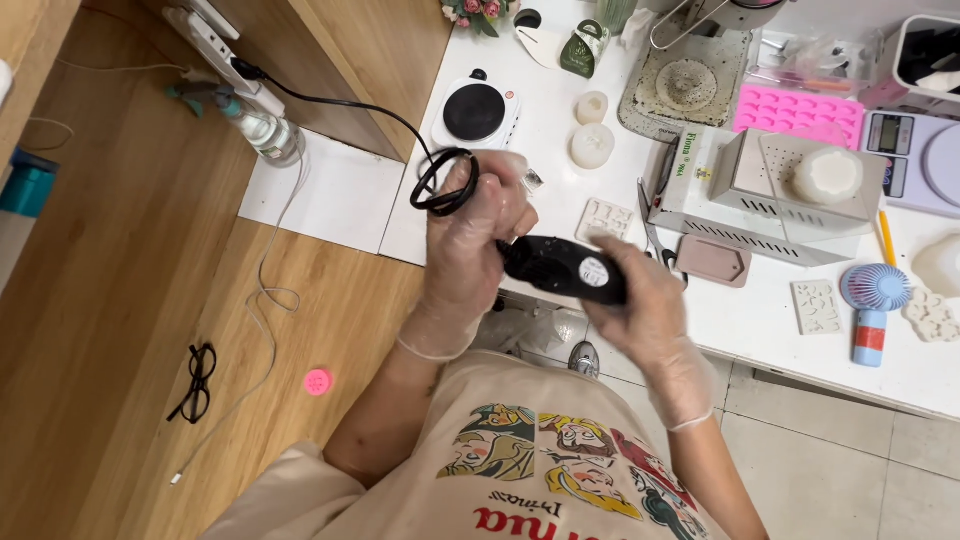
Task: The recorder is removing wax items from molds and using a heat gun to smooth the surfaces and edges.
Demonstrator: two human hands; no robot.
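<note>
Craft workshop: silicone moulds (798,114), scale (915,160), hotplate (474,111)

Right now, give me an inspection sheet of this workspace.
Surface: white table, crowded; wooden counter alongside.
Job's things: black handheld tool held in both hands.
Clutter: pink mould, small hot plate, scale, blue fan, white moulds.
Hands: left hand and right hand, gloved, gripping the tool.
Cables: black cord looped in left hand, running to power strip.
Surroundings: glasses on counter; tiled floor.
</note>
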